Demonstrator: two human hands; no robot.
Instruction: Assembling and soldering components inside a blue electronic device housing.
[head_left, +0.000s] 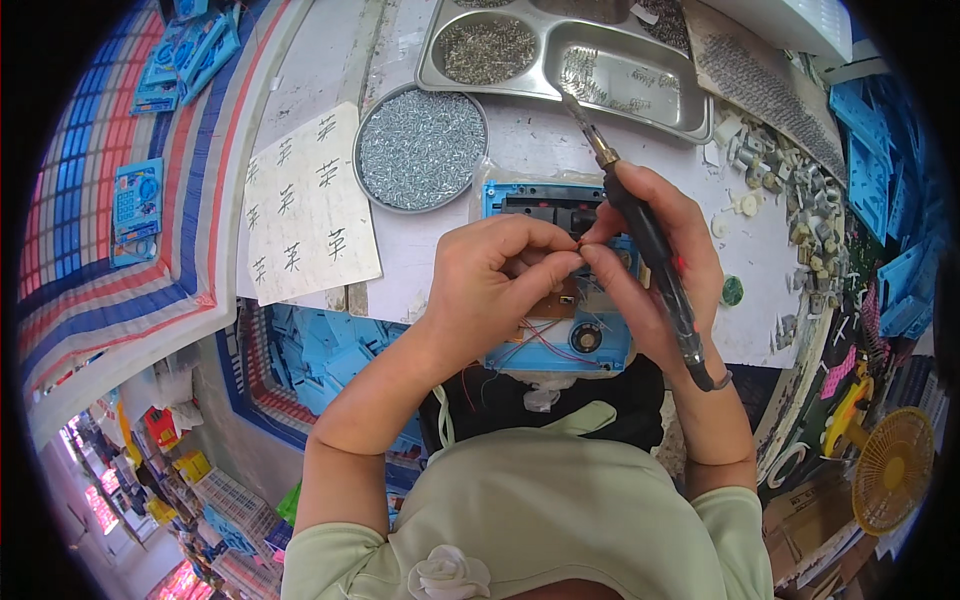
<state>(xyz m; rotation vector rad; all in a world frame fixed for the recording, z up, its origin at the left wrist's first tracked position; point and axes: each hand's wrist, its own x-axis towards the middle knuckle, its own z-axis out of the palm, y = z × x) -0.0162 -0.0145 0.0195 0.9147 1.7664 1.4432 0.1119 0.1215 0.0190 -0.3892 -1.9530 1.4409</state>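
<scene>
A soldering iron [650, 240] with a black handle lies along my right hand [680, 250], its metal tip pointing up and away. The thumb and forefinger of that hand meet the pinched fingertips of my left hand [500, 275]. Something tiny and reddish shows between the fingertips, too small to name. Both hands are over an open blue plastic casing [560, 358], which partly hides behind them. Inside it are a round black speaker [586, 337], a brown circuit board [553, 304] and thin red wires [530, 345].
A round metal dish of small silver screws [420, 150] stands at the upper left, beside a handwritten paper sheet [315, 215]. Behind is a steel compartment tray [560, 95] with small metal parts. Loose parts [805, 220] and blue plastic pieces [870, 170] lie right; a yellow fan [893, 470] stands lower right.
</scene>
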